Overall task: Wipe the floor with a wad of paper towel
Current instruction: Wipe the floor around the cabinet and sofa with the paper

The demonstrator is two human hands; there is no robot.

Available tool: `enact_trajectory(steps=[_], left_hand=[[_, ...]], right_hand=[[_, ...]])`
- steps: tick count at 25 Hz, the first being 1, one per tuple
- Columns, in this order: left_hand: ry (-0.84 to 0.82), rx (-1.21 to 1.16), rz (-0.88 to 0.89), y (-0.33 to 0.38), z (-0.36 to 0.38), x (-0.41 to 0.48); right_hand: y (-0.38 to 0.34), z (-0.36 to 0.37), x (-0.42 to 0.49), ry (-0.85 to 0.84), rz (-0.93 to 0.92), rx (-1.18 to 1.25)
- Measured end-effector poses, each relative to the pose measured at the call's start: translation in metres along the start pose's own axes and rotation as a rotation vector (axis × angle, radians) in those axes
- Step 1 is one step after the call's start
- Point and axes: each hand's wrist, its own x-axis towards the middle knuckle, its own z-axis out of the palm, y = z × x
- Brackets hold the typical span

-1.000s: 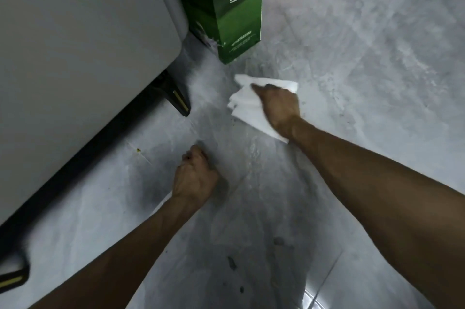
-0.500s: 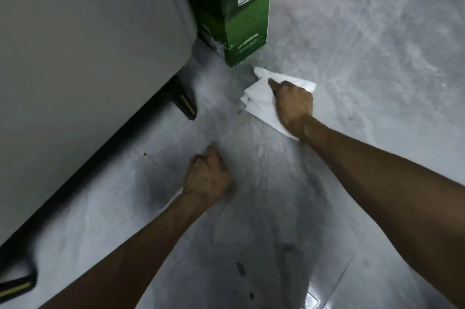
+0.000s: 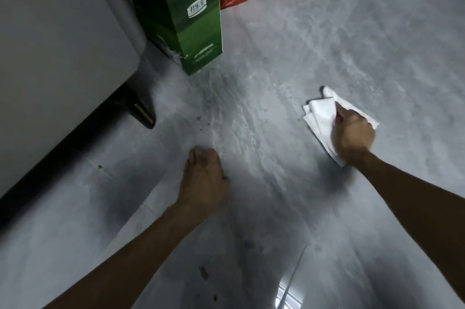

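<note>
Paper towel wad (image 3: pixel 319 117): white, folded, lying flat on the grey floor (image 3: pixel 327 32) at the right of the scene, well apart from the green paper bag (image 3: pixel 193 24) standing at the far left-centre. The right hand (image 3: pixel 353 136) sits on top of it, fingers curled down over the paper, gripping it and pressing it to the tile. Towel edges show on the far and left sides of the hand. The left hand (image 3: pixel 205 180) is planted on the floor near the centre, fingers curled under and holding nothing; judged to be bracing the body.

Surface findings: small dark specks (image 3: pixel 201 118) lie beyond the left hand, towards the black foot (image 3: pixel 141 112) of the white cabinet (image 3: pixel 63 44). Larger dark spots (image 3: pixel 203 272) lie near, between the two forearms.

Assessment: a wiping stroke is in hand. The task appears only partly done, as soiled patches lie outside the towel's position.

Recommendation: press evenly through the palm so the whole wad bears on the tile. Work in overlapping passes from the right towards the specks. Draw debris into the fold rather than scattering it, and turn up a clean face once the underside is soiled. Shift the bracing hand before wiping its patch, and stay clear of the bag.
</note>
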Motion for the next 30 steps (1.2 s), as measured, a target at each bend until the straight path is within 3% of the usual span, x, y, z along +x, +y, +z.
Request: enact_trajectory(steps=[1, 3, 7, 8, 9, 10, 13, 16, 19, 23, 26, 30], left_hand=[[-0.052, -0.011, 0.031, 0.01, 0.004, 0.004], [-0.116, 0.005, 0.03, 0.028, 0.008, 0.014], [-0.221, 0.152, 0.002, 0.038, 0.014, 0.027], [-0.239, 0.163, -0.012, 0.041, 0.016, 0.029], [-0.243, 0.165, -0.032, 0.045, 0.017, 0.031], [-0.245, 0.157, -0.062, 0.05, 0.019, 0.033], [-0.272, 0.182, -0.139, 0.073, 0.023, 0.04], [-0.292, 0.252, -0.184, 0.083, 0.03, 0.044], [-0.246, 0.285, -0.172, 0.083, 0.036, 0.045], [-0.236, 0.276, -0.166, 0.079, 0.037, 0.048], [-0.238, 0.292, -0.154, 0.077, 0.034, 0.048], [-0.266, 0.296, -0.124, 0.076, 0.03, 0.049]], right_hand=[[-0.005, 0.004, 0.0, 0.054, 0.094, -0.075], [-0.037, 0.017, -0.025, 0.016, 0.019, -0.069], [-0.059, 0.027, -0.124, -0.169, -0.917, 0.174], [-0.045, 0.019, -0.113, -0.205, -1.042, 0.179], [-0.032, 0.014, -0.092, -0.236, -1.047, 0.172], [-0.024, 0.009, -0.067, -0.26, -0.933, 0.2], [-0.016, 0.013, 0.02, -0.132, -0.352, 0.308], [-0.047, 0.028, 0.057, -0.059, -0.149, 0.381], [-0.045, 0.026, 0.031, -0.116, -0.137, 0.482], [0.002, 0.009, -0.062, -0.395, -0.448, 0.499], [-0.001, 0.009, -0.035, -0.321, -0.546, 0.445], [-0.052, 0.021, 0.047, -0.066, -0.066, 0.447]])
